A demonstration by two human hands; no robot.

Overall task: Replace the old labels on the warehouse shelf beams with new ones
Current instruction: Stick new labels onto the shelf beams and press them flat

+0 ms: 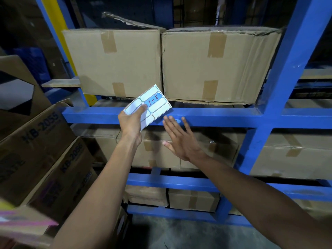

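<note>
- While our left hand (132, 121) pinches the label sheet (147, 106) with the thumb on top, our right hand (179, 139) is spread flat and holds nothing; its fingertips (169, 119) are at the front of the blue beam (215, 116).
- On the sheet, one label is written "1-5" in red (152, 102). A small pale mark (177, 121) on the beam, between our right fingers, may be an old label or its rest; we cannot tell.
- If old glue or paper remains there, we think the new label may not stick well, or may sit crooked.
- With only one free hand for peeling, the label could tear or fold on itself, because the sheet is held at one corner only and can bend.
- Above the beam two taped boxes (206, 65) stand close to the edge; the right one sags in front, so our hand could push it.
- At the left, open cartons (41, 141) printed "KB-2055" stand near our left arm and limit the room to move.
- Light is weak here, so a straight placing is harder to judge.
</note>
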